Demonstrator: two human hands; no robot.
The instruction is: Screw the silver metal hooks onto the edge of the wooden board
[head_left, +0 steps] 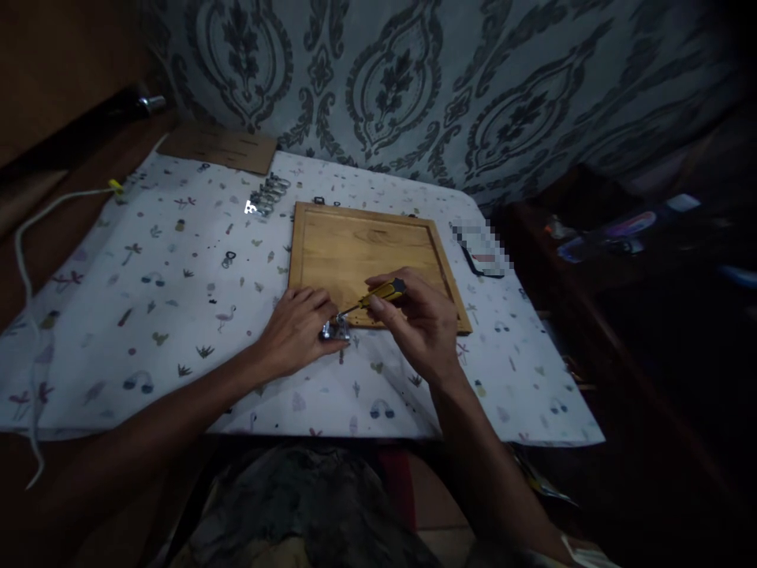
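Observation:
A framed wooden panel (pixel 367 244) lies flat on the patterned tablecloth, its near edge toward me. At that edge, left of the middle, sits a shiny metal hinge (pixel 337 328). My left hand (pixel 300 327) is closed around the hinge, pressing it against the panel's edge. In my right hand (pixel 423 319) is a yellow and black screwdriver (pixel 384 293), held by its handle between thumb and fingers. Its shaft slants down to the left, with the tip at the hinge. Whether a screw sits under the tip is too small to tell.
Several metal hinges (pixel 269 195) lie in a group beyond the panel's left side. A small metal piece (pixel 229 259) rests nearer. A flat cardboard piece (pixel 218 150) is at the back left, a phone (pixel 482 248) right of the panel. A white cable (pixel 24 252) hangs over the left edge.

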